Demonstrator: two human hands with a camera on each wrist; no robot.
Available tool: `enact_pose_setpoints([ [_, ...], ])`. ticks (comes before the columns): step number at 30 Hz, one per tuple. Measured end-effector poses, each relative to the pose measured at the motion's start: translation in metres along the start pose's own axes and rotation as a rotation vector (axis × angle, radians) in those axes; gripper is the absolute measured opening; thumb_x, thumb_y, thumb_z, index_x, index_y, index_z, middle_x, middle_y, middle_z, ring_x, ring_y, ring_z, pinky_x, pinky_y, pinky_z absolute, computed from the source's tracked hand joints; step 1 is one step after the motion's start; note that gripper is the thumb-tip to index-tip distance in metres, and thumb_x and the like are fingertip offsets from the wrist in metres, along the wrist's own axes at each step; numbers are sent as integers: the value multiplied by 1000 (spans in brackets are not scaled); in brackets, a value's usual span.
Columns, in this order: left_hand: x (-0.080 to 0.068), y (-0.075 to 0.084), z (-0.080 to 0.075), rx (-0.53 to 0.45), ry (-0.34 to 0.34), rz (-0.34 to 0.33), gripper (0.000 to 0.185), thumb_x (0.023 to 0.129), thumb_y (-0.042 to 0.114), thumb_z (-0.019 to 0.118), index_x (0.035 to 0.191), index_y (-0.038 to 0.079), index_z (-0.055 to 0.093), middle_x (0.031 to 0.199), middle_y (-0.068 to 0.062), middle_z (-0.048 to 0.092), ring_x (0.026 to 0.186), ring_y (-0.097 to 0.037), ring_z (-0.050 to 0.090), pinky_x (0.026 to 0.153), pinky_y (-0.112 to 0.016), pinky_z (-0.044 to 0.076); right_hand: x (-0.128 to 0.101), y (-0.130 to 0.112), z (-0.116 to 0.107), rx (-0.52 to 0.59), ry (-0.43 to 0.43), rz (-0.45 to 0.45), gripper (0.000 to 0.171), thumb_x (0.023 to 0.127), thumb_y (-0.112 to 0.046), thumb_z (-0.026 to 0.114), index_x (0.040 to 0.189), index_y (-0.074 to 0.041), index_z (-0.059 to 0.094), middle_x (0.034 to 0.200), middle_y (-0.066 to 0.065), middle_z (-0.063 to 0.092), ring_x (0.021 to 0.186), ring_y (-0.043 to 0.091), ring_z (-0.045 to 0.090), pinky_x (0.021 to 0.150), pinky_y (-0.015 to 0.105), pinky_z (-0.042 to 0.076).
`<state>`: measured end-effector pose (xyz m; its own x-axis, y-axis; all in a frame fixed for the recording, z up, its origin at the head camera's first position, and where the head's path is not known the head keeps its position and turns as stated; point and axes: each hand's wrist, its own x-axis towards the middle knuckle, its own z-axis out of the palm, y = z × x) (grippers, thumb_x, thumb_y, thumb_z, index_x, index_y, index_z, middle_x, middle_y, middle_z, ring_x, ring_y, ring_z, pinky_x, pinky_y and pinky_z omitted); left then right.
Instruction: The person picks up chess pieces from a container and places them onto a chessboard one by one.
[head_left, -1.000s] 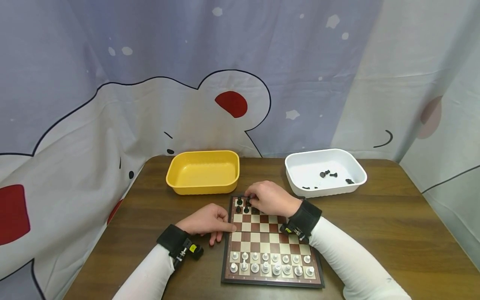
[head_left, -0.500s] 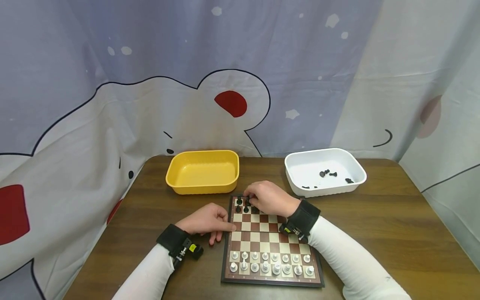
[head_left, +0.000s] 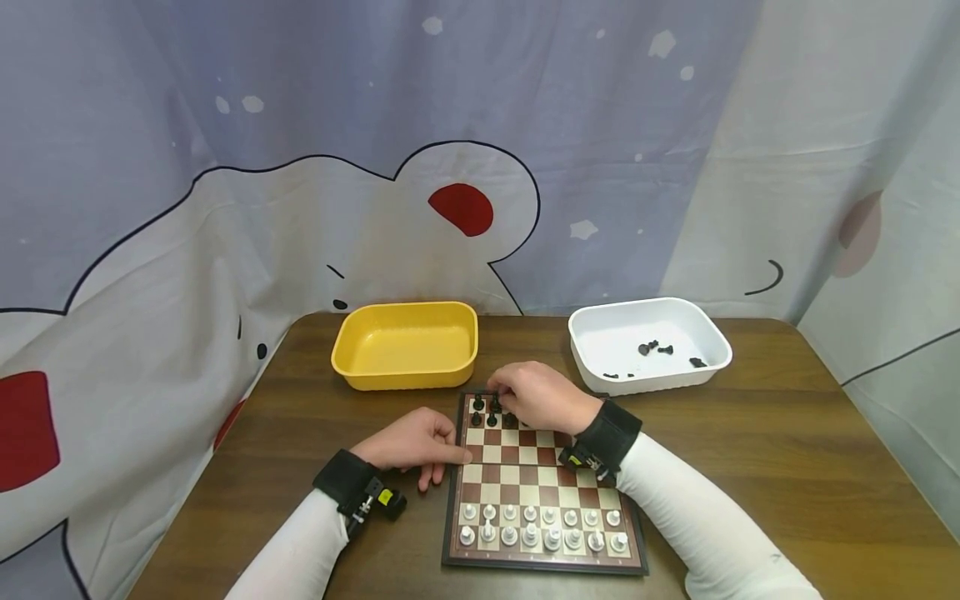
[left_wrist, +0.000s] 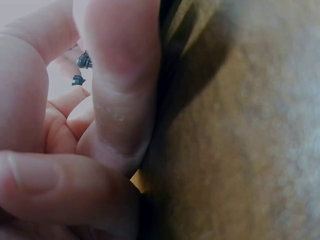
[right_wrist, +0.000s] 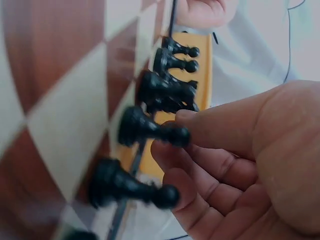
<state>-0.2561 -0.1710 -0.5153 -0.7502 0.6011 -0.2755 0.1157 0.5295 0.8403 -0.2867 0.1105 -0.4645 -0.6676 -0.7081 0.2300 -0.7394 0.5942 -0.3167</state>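
Observation:
A magnetic-looking brown-and-cream chessboard [head_left: 517, 473] lies flat on the table. My right hand [head_left: 543, 396] is at its far left part, pinching a black chess piece [right_wrist: 172, 106] in the back row; the fingers and other pieces hide most of its shape. Black pawns [right_wrist: 150, 131] stand in front of that row, close to the fingers. At the board's left edge rests my left hand [head_left: 408, 440], its index finger reaching onto the border and nothing gripped. White chess pieces [head_left: 531, 535] fill the two near rows.
Behind the board stand a yellow basin [head_left: 408, 381] on the left and a white basin [head_left: 660, 384] on the right. Several loose black pieces [head_left: 666, 349] lie inside the white one. A patterned curtain [head_left: 600, 167] hangs behind the wooden table [head_left: 787, 433].
Hardly anything differs. My right hand has shifted very slightly left at the same back-row piece; the left hand stays at the board's edge.

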Motion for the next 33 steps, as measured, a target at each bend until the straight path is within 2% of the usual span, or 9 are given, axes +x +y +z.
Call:
enact_pose_setpoints([
  [6,1,1,1,2,-3,3,47,98,52,85,79,11,72,65,-13,75,46,-18,68,39,-25,32,-4,3,-15,-7,48,42,22,107,-7,73,128,-4,78,115,8,80,100,21,76,88,41,61],
  [12,1,1,2,-3,-4,10,46,97,51,85,78,11,72,64,-13,74,45,-18,68,38,-25,31,-9,13,-37,-11,137,73,20,104,-9,79,123,-3,79,110,7,80,96,20,76,87,40,63],
  [18,2,1,2,-10,-3,12,47,97,51,86,78,10,72,64,-13,74,45,-19,68,39,-25,32,-17,29,-60,-7,208,125,21,103,-6,78,122,0,78,108,8,80,95,23,77,87,44,63],
  [24,1,0,2,4,-1,8,48,97,52,86,77,11,72,64,-13,74,45,-19,68,39,-25,31,-30,45,-79,-33,238,216,21,106,-10,76,125,-3,79,109,8,79,97,25,74,86,46,60],
  [33,0,1,2,7,1,10,48,97,53,85,77,11,71,64,-12,74,45,-18,68,39,-25,31,-44,71,-99,-71,310,295,18,106,-10,74,119,0,80,106,12,78,96,30,73,87,51,57],
])
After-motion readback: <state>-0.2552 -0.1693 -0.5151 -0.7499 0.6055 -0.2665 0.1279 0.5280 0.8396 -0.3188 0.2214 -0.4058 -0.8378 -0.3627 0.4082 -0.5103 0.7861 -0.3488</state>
